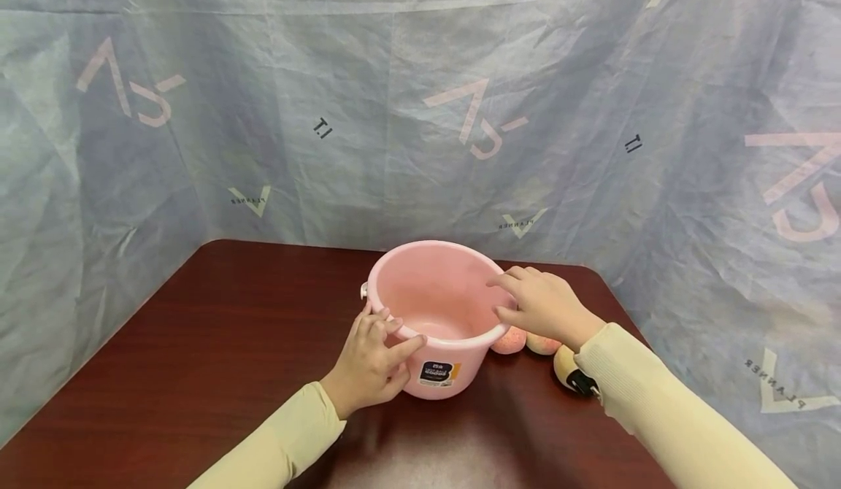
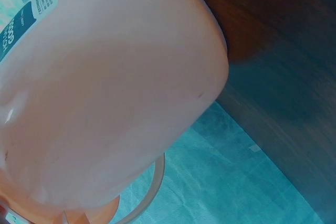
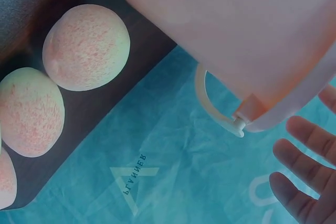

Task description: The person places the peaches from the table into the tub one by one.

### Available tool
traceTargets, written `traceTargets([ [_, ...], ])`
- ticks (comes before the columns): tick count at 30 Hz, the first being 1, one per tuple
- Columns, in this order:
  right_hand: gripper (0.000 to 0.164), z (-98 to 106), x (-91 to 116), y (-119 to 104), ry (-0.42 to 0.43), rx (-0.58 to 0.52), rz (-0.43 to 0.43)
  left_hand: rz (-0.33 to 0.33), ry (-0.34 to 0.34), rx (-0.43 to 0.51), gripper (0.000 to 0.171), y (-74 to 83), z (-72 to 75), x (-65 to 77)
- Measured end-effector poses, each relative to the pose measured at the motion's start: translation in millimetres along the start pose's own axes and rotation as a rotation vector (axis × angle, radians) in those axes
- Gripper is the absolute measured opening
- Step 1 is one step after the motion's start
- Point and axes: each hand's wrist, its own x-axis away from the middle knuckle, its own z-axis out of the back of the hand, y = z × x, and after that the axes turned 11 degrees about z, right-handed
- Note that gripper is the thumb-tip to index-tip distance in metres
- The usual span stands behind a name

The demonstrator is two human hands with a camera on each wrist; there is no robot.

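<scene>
A pink plastic bucket [image 1: 453,368] with a dark label stands upright on the table, its inside showing bare in the head view. My left hand [image 1: 371,361] grips the near left rim, fingers over the edge and thumb against the outer wall. At the right rim, my right hand [image 1: 542,303] has its fingers spread and reaching over the opening. In the right wrist view those fingers [image 3: 302,163] are straight and a little apart from the rim. The bucket's pale handle [image 3: 210,103] hangs down along the far side.
Right of the bucket lie round pink-and-yellow peaches [image 1: 509,340], another peach [image 1: 543,344] and a yellowish one [image 1: 563,366] partly behind my right wrist. The brown table [image 1: 263,306] meets grey fabric sheets [image 1: 407,146] at the back and sides.
</scene>
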Motion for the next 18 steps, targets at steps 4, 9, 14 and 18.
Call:
traceTargets([
  [4, 0.030, 1, 3, 2, 0.005, -0.004, -0.013, 0.001, -0.003, -0.005, 0.030, 0.6, -1.1, 1.4],
  [9, 0.028, 4, 8, 3, 0.020, -0.002, -0.052, 0.005, -0.002, -0.013, 0.030, 0.8, -2.2, 2.4],
  [14, 0.028, 6, 15, 6, 0.005, 0.007, -0.123, -0.021, 0.024, -0.039, 0.031, -1.9, -3.7, 2.2],
  [18, 0.029, 7, 19, 9, -0.013, 0.011, -0.147, -0.043, 0.043, -0.056, 0.031, -3.6, -3.6, 0.3],
])
